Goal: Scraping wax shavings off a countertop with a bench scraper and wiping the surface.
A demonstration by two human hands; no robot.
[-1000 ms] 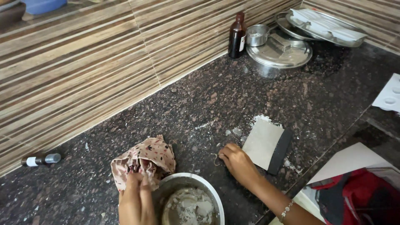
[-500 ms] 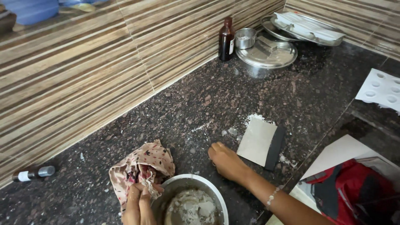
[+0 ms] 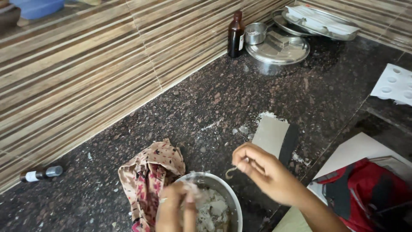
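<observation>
The round steel bowl (image 3: 229,202) sits at the near edge of the dark speckled granite counter (image 3: 206,99), partly cut off by the bottom of the view, just beside a crumpled floral cloth of cream and red (image 3: 148,174) on its left. It holds a pale, lumpy grey-white paste, and its thin metal rim shows bright along the far and right side. The left hand (image 3: 176,208) comes up from the bottom edge and hangs over the bowl, blurred, fingers bunched and coated in the same pale stuff; whether it grips a lump I cannot tell. The right hand (image 3: 262,169) is raised above the counter just right of the bowl, wrist bent, forearm running off to the lower right, thumb and fingertips pinched narrowly on a small thin curved sliver (image 3: 231,172) that hangs from them. Behind that hand lies a flat grey card with a black edge (image 3: 274,135), white powder scattered by its far corner. Well apart, against the striped brown wall tiles, stand a dark brown glass bottle (image 3: 235,36) and a flat steel lidded pan (image 3: 277,51).
</observation>
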